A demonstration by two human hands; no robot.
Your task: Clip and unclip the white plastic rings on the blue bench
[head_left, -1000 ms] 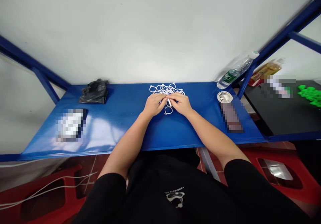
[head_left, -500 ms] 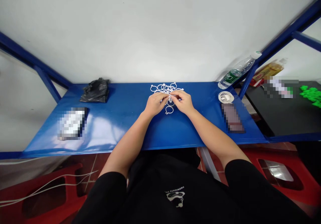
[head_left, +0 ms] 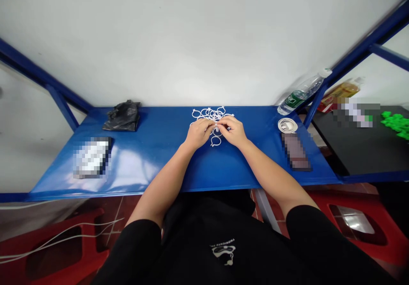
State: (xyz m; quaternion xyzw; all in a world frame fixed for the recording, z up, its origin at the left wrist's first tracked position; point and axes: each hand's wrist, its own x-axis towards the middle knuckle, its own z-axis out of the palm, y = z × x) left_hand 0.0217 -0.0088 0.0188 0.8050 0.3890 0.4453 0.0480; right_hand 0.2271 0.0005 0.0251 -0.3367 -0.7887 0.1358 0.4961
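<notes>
Seen from my head-worn camera: the left hand (head_left: 198, 133) and right hand (head_left: 233, 131) rest close together, palms down, at the middle of the blue metal counter (head_left: 159, 168), nearer its far edge. Their fingertips (head_left: 212, 125) are drawn narrow, nearly meeting as they pinch a junction among the white plastic rings (head_left: 212, 114) (the exact grip is too small for me to read from here). Most of the rings form a linked cluster just beyond the fingers; one ring (head_left: 216, 141) lies just below them, toward the near edge.

Along the far edge, left of the hands, sits a crumpled black plastic bag (head_left: 123, 117); a pixelated flat object (head_left: 92, 157) lies nearer the left corner. Toward the right end are a coil of white cable (head_left: 287, 125) and a pixelated dark rectangular object (head_left: 295, 152). A clear water bottle (head_left: 300, 92) lies tilted at the far right corner. Beyond that end stands a black surface (head_left: 361, 153) bearing bright green pieces (head_left: 396, 123). Red plastic stools (head_left: 354, 229) stand on the floor below, and a white wall (head_left: 191, 42) rises behind.
</notes>
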